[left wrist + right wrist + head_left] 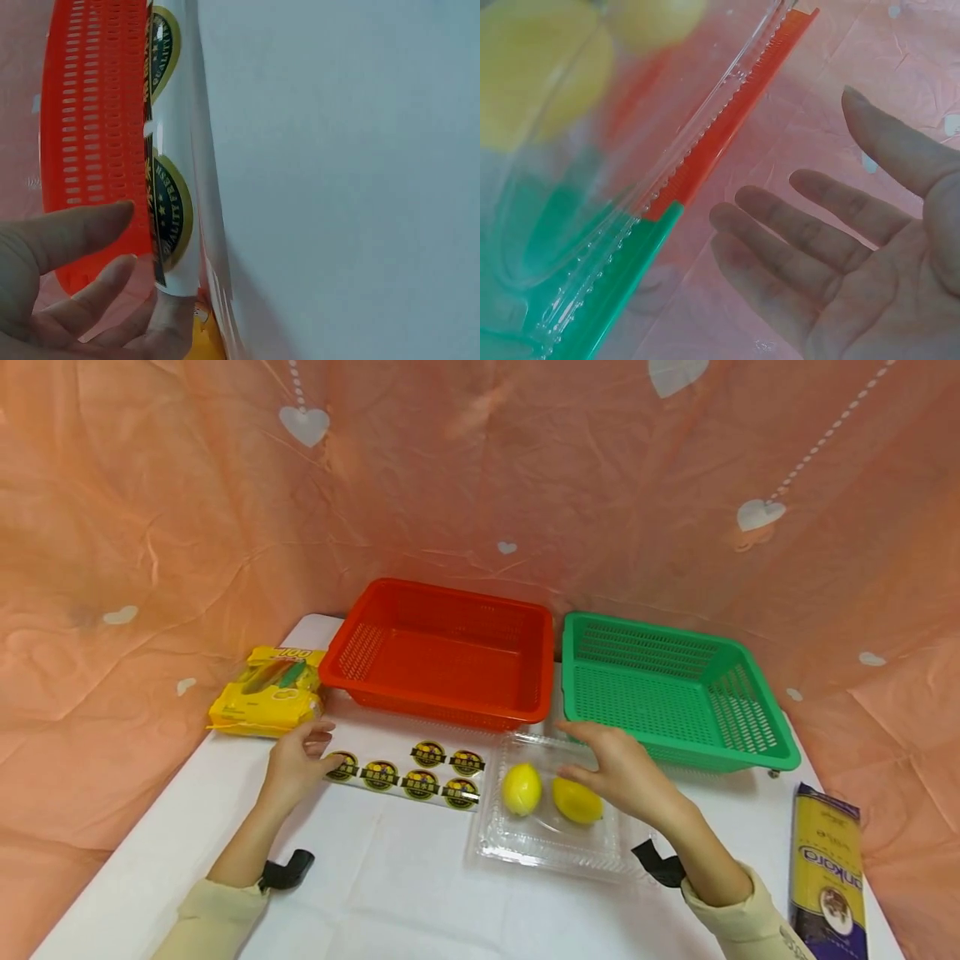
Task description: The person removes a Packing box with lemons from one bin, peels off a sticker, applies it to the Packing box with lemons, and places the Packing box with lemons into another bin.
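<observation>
Two yellow lemons (521, 789) show through a clear plastic container (517, 852) on the white table. My right hand (618, 772) is over the container's right side with fingers spread, holding nothing; in the right wrist view that hand (832, 255) appears apart from the clear rim (667, 180). A white sheet of round black-and-gold stickers (420, 783) lies left of the container. My left hand (296, 764) is at the sheet's left end, thumb and fingers apart. In the left wrist view, its fingers (112, 277) are beside the sheet's end; whether they touch it is unclear.
Behind stand a red basket (442, 706) and a green basket (678, 743). A yellow packet (262, 702) lies at the far left. Another yellow-and-purple packet (828, 868) lies at the right table edge. An orange-pink curtain (480, 468) hangs behind.
</observation>
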`<state>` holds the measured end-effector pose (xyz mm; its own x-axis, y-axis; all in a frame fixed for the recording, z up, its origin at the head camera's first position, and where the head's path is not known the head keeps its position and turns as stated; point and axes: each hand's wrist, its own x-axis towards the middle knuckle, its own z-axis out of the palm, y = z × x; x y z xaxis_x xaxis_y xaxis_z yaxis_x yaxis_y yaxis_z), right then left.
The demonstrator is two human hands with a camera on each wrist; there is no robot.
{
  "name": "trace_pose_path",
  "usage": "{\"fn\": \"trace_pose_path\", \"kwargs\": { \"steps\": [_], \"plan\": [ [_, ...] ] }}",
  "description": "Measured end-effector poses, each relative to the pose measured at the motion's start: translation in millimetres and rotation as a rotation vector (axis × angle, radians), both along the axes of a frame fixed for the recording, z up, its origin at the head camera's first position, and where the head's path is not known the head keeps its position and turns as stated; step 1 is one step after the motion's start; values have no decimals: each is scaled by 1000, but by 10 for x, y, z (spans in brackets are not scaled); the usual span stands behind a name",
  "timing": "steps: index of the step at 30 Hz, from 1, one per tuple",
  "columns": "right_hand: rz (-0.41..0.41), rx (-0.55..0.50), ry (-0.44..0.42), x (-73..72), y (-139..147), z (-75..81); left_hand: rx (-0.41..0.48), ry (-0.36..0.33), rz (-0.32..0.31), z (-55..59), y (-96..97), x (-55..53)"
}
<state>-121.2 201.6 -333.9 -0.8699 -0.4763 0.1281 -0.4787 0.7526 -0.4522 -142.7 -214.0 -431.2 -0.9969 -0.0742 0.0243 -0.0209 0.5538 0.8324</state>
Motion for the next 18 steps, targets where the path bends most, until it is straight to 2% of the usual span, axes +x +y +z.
{"fn": "trace_pose_path", "kwargs": {
  "steps": [2, 6, 10, 14, 16, 18],
  "plan": [
    [3, -10, 1, 0, -6, -4, 47, -8, -13, 4, -12, 8],
    [32, -38, 11, 8, -28, -3, 202, -26, -59, 20, -28, 30],
    [51, -59, -5, 17, -61, -1, 328, -93, -107, 54, -34, 52],
    [55, -66, -21, 28, -92, -5, 353, -157, -148, 110, -44, 77],
    [61, -75, -23, 36, -108, -7, 357, -147, -162, 156, -59, 108],
    [67, -86, -25, 49, -123, -6, 360, -95, -173, 225, -85, 163]
  ]
}}
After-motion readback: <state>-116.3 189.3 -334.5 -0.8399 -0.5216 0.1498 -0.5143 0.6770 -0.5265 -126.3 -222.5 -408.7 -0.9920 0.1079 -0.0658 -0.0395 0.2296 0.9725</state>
